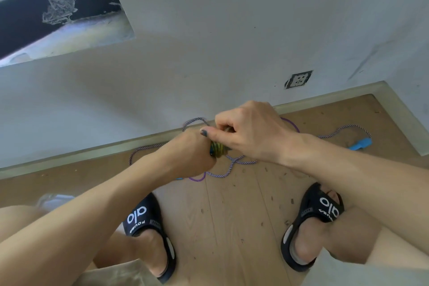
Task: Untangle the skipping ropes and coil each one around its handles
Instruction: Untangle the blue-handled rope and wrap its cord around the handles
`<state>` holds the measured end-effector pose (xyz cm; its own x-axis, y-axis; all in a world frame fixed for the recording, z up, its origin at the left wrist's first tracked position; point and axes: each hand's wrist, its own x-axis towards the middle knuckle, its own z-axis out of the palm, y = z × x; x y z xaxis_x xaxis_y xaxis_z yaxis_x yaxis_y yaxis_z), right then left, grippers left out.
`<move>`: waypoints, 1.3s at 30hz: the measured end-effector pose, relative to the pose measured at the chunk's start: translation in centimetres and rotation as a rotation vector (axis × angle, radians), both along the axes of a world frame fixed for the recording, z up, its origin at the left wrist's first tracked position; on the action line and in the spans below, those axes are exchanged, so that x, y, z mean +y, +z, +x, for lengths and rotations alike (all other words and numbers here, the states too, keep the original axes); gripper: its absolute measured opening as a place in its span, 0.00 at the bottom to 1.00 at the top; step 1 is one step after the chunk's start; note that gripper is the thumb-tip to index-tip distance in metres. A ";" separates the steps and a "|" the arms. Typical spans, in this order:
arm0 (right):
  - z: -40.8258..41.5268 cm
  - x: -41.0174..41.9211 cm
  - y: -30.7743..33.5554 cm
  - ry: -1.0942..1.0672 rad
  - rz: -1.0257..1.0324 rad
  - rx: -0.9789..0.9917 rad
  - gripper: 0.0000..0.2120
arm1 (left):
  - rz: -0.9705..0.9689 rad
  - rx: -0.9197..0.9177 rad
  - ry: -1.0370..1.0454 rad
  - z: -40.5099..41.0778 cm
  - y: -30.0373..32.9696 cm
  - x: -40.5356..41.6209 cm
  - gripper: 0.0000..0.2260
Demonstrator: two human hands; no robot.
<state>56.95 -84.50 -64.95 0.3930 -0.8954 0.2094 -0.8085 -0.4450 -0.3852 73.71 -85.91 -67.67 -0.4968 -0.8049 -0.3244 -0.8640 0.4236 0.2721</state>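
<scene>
Hands (192, 153) (250, 132) gripping coiled rope (218, 148), striped rope (220, 173) near baseboard (325, 97)

The rope wound tight on its handles (218, 148) is olive green and yellow, with a dark blue bit at its lower edge. At its 3 o'clock on the floor, the loose skipping rope (222, 173) is braided in purple and white stripes; its handle (361, 143) is bright blue. A plain violet cord (197, 179) loops at 6 o'clock. The floor (232, 216) is pale tan wood speckled with dark flecks. The wall (232, 30) is white, the skirting board (92, 148) cream. At 6 o'clock both sandals (144, 218) are black with white lettering. One thumbnail (204, 132) carries chipped dark polish.
</scene>
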 end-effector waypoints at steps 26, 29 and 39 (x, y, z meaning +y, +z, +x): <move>0.3 0.0 1.1 -0.130 0.188 -0.204 0.27 | 0.039 0.156 0.288 1.9 -0.1 -1.3 0.12; -0.2 -1.5 0.8 -0.087 0.176 -0.174 0.28 | 0.020 0.113 0.048 0.4 0.2 1.3 0.13; -0.8 -2.0 -3.3 -0.200 0.521 -0.383 0.26 | 0.136 0.702 0.238 1.2 3.7 0.6 0.10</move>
<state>56.14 -86.55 -68.29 0.1932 -0.9648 -0.1782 -0.6200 0.0207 -0.7843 74.89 -85.29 -63.95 -0.4414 -0.8918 -0.0995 -0.5319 0.1708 0.8294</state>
